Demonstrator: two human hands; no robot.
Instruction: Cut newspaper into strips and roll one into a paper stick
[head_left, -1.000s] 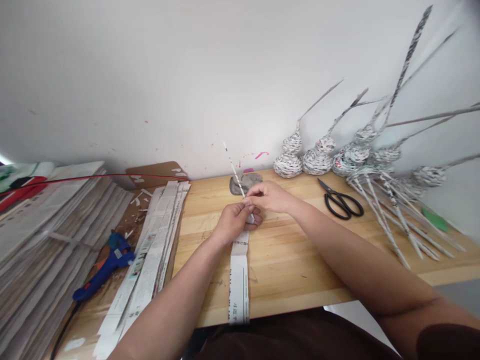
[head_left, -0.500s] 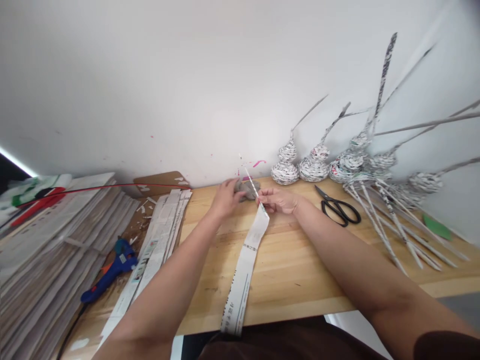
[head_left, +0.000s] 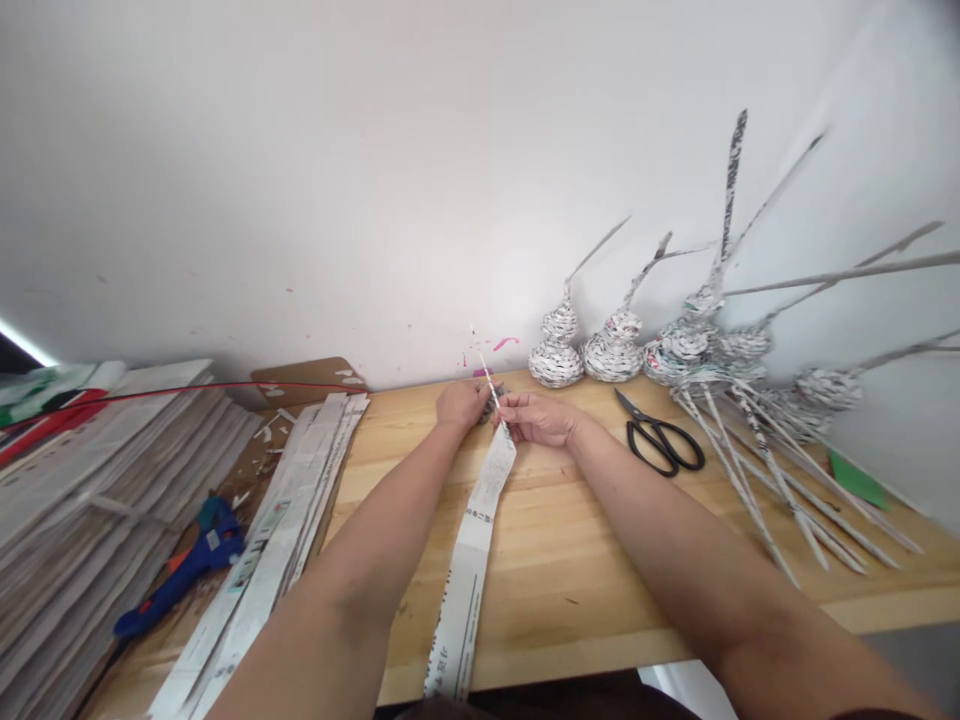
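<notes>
A long newspaper strip [head_left: 471, 550] runs from the table's near edge up to my hands. My right hand [head_left: 534, 416] pinches its far end, where a thin stick [head_left: 484, 368] pokes up and away with the paper rolled on it. My left hand [head_left: 462, 402] rests beside it on a grey lump [head_left: 492, 402] near the wall, fingers curled over it. The lump is mostly hidden by both hands.
Black scissors [head_left: 660, 440] lie right of my hands. Woven paper gourds [head_left: 556, 354] and rolled paper sticks [head_left: 765, 480] crowd the back right. Cut newspaper strips [head_left: 285, 540], a blue glue gun [head_left: 180, 578] and newspaper stacks [head_left: 90, 490] fill the left. A wooden table [head_left: 600, 560] carries everything.
My left hand let go of the strip and reached back to the grey lump. My right hand lifted the strip's rolled end towards the wall.
</notes>
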